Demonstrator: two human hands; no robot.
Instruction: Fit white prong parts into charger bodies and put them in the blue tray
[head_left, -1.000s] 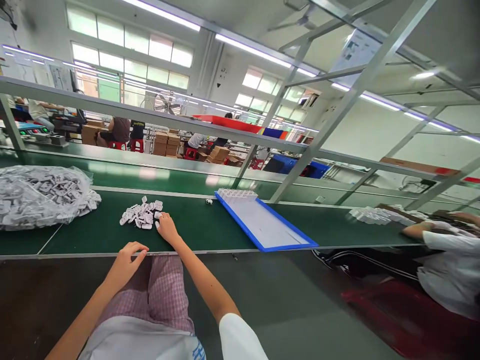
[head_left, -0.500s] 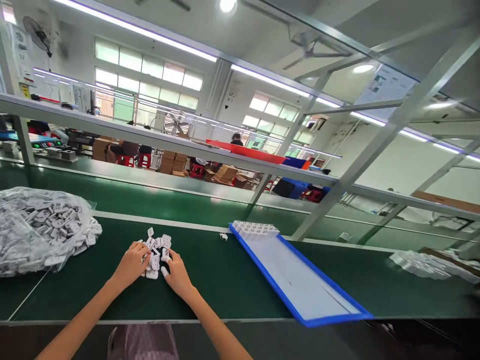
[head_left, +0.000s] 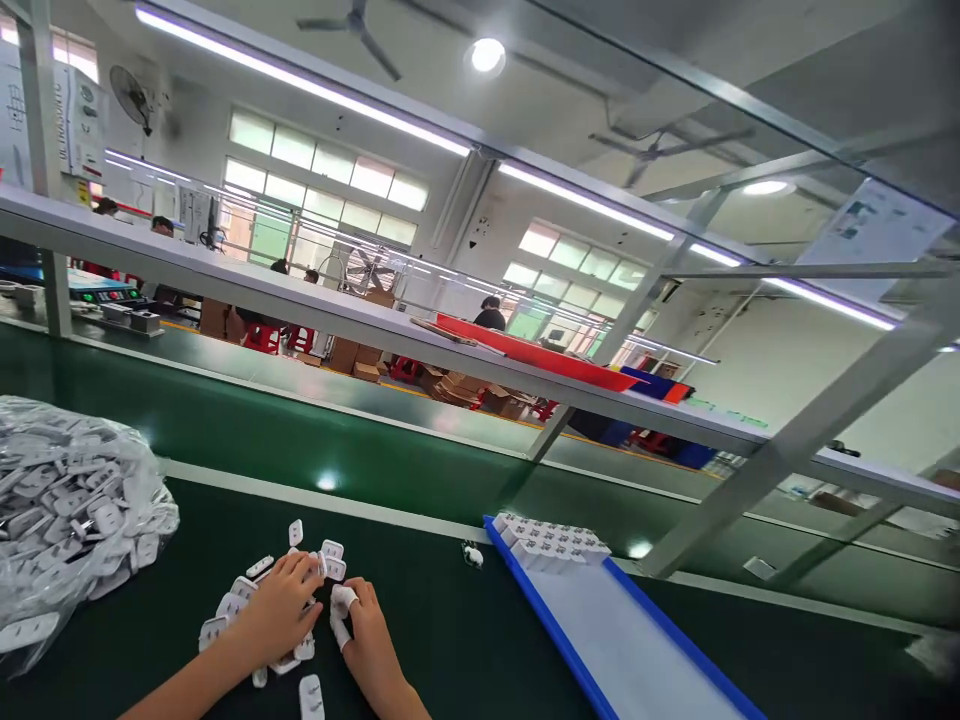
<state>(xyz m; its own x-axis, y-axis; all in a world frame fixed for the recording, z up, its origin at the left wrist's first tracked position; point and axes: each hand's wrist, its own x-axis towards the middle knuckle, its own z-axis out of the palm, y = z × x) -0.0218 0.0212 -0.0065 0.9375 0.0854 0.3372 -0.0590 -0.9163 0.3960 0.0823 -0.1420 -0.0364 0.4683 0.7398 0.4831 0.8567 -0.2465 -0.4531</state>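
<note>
Both hands have closed in on the loose heap of small white plastic plug housings (head_left: 304,648) on the dark green worktop (head_left: 442,640). The left hand (head_left: 281,610) curls over the pieces, its grip impossible to tell, while the right hand (head_left: 367,635) narrowly pinches one white housing (head_left: 343,598). Beyond, a blue-rimmed tray (head_left: 600,640) carries a packed row of housings (head_left: 551,545).

A red board (head_left: 536,355) lies on the long white shelf (head_left: 247,275) above the green conveyor (head_left: 225,430), with cardboard boxes (head_left: 345,355) beyond.
</note>
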